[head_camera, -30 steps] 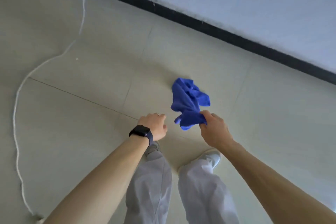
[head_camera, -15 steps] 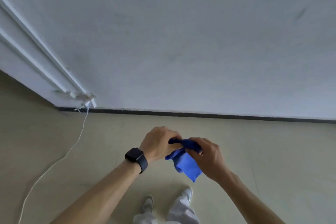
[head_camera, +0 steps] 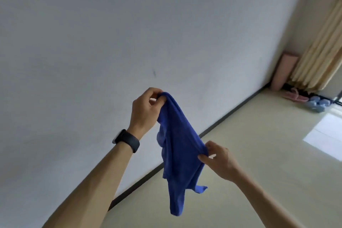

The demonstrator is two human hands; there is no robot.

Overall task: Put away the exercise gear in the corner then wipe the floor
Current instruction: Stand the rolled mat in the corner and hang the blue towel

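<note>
Head view: left hand and right hand each pinch an edge of blue cloth, stretched between them above floor, rest hanging.

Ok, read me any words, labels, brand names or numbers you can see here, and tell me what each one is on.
None can be read.
Blue cloth: no tag or print showing.
Black watch: face turned away, nothing legible.
Gear in the corner: too far and blurred for any label.

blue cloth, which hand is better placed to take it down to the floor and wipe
Probably the right hand: it pinches the blue cloth lower and out over the floor, while the left hand holds its top edge up by the wall.
</note>
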